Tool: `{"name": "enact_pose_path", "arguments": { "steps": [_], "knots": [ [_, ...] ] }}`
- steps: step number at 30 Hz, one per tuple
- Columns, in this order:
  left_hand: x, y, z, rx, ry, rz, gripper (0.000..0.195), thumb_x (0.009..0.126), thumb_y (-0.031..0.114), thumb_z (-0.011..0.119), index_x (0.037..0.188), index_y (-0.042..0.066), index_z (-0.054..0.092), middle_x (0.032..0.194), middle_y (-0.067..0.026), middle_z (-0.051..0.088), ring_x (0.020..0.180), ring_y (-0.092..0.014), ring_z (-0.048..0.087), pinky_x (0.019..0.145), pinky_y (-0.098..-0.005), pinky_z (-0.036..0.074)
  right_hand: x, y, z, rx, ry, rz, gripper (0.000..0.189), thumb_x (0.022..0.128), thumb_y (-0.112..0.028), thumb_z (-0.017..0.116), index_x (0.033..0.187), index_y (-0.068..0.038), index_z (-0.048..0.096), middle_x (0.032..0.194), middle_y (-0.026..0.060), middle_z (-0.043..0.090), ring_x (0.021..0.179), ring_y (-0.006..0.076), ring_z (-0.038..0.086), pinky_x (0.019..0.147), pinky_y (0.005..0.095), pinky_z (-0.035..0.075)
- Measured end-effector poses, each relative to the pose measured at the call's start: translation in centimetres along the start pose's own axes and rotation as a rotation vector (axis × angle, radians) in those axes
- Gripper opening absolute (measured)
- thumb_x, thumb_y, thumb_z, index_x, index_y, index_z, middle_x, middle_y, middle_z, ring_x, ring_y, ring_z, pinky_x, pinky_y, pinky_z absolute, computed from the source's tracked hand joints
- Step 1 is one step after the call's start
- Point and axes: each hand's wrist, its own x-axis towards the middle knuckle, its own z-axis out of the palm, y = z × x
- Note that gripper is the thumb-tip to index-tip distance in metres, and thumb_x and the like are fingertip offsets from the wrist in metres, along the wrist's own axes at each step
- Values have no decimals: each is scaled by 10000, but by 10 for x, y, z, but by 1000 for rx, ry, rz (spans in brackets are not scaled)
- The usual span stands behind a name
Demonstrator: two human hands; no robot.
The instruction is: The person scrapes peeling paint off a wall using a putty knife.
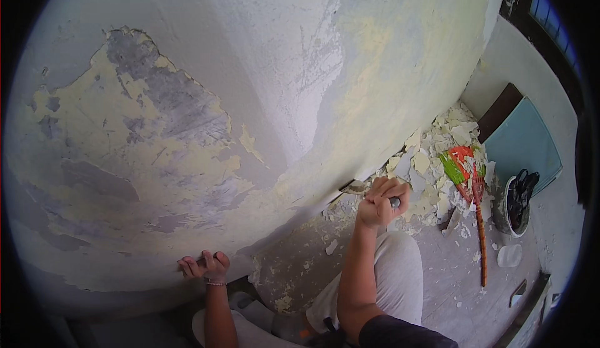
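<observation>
My right hand (382,200) is closed around the handle of a paint scraper (355,187). The scraper's flat blade lies close to the foot of the wall, and the handle's rounded end shows beside my fist. Low on the left, my left hand (209,267) is against the bottom part of the wall, fingers bent and slightly apart. Most of the plastered wall (300,113) is in front of me. Its paint is stripped in ragged patches, with cream and grey layers showing at the left.
Paint flakes (426,170) lie heaped along the wall's base at the right. A red and green broom (483,235) rests partly on them. Beyond are a bucket (501,212) holding a black bag, a blue panel (525,144), a clear plastic container (509,255) and a phone-like object (518,293).
</observation>
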Motion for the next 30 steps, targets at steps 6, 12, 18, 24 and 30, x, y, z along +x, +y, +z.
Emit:
{"name": "enact_pose_path", "arguments": {
  "steps": [6,12,18,24,30],
  "knots": [
    [-5,-8,6,35,25,13,422,935,354,359,1308,162,398,1444,-210,208,1307,-406,218,1023,-488,226,-5,-19,4,269,14,-58,111,538,19,351,594,-64,304,478,33,293,370,108,238,371,214,224],
    [-8,-8,0,66,-60,2,508,947,359,336,1411,159,290,1476,-239,142,1331,-421,175,1041,-537,199,-23,22,-17,13,75,94,134,509,12,366,586,-77,302,478,48,325,362,95,251,353,207,237],
    [6,-2,0,7,-41,23,510,942,344,347,1412,155,292,1487,-213,109,1327,-409,173,1051,-526,186,16,0,0,206,111,97,127,538,21,363,597,-69,296,479,44,322,358,98,224,337,209,217],
    [6,0,-6,-15,-72,-4,441,926,325,398,1327,146,364,1439,-204,179,1311,-402,187,1028,-520,210,44,-18,10,108,200,172,149,569,58,378,598,-63,297,491,45,336,371,104,249,321,229,230],
    [64,20,-35,-534,-175,235,381,862,182,534,1234,179,450,1260,-146,316,1202,-340,327,941,-451,358,109,-38,3,158,187,-81,136,577,29,395,604,-72,309,496,47,335,373,129,272,322,242,255]
  ]
}}
